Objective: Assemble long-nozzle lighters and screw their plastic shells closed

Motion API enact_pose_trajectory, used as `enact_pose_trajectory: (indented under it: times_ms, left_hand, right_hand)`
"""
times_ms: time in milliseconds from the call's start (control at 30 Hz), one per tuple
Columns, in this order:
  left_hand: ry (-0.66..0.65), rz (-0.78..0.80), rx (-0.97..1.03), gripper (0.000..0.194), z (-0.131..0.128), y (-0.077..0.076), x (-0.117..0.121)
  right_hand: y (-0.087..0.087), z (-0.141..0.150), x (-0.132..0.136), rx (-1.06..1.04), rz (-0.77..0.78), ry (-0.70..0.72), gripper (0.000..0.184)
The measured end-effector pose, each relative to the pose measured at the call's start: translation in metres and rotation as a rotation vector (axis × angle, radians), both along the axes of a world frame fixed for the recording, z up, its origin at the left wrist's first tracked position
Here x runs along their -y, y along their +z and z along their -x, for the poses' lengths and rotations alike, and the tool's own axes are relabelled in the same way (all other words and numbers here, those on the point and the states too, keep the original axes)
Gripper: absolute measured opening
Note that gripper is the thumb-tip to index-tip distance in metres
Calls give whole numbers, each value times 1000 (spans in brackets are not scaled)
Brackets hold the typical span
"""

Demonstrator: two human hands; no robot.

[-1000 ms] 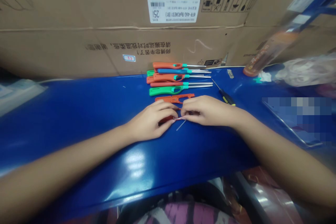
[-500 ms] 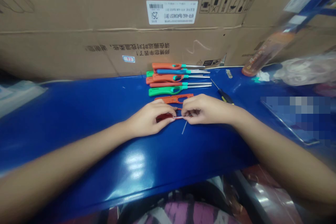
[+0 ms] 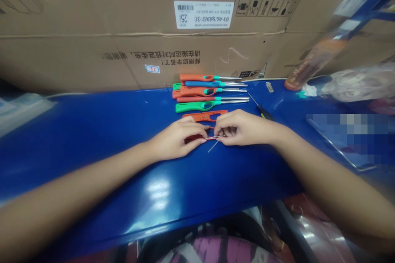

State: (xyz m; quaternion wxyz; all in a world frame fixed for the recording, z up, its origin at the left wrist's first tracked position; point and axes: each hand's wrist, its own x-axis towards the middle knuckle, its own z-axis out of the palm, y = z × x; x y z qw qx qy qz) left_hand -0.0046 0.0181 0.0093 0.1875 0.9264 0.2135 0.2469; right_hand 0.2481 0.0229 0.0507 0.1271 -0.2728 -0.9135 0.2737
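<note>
My left hand [image 3: 177, 137] is closed round a red-orange lighter casing half [image 3: 190, 136], mostly hidden behind the fingers. My right hand [image 3: 239, 128] pinches a thin pale wire [image 3: 212, 146] at the casing's right end; its loose end slants down to the left. Thumbs and fingertips of both hands nearly meet, and small parts between them are too fine to make out. Just beyond the hands lies another orange lighter casing half [image 3: 203, 116]. Behind it, several stick lighters lie in a stack, a green lighter [image 3: 193, 107] nearest.
A screwdriver [image 3: 262, 111] lies right of the lighters on the blue table [image 3: 101, 131]. A large cardboard box [image 3: 92, 12] stands along the back. At the right are an orange-capped tube [image 3: 311, 65], a clear plastic bag [image 3: 354, 84] and a metal-edged flat item [image 3: 336, 148].
The wire's loose end has swung to the left, from pointing nearly straight down to a flatter slant. Both hands stay in almost the same place.
</note>
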Motion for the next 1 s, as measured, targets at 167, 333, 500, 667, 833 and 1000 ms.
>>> enact_pose_trajectory:
  times_ms: [167,333,500,667,833,1000]
  left_hand:
    - [-8,6,10,17,-1,0,-1]
    - [6,21,5,17,-1,1,-1]
    - [15,44,20,16,0,1,0]
    - [19,67,25,14,0,2,0]
    - [40,83,-15,18,1,2,0]
    - [-6,68,1,18,1,2,0]
  right_hand:
    - [2,3,4,137,-151,27,10]
    - [2,5,8,216,-247,25,11]
    - [0,4,6,163,-223,30,11]
    - [-2,2,4,91,-172,23,11]
    - [1,1,2,12,-19,-18,14]
    - [4,1,2,9,89,-64,12]
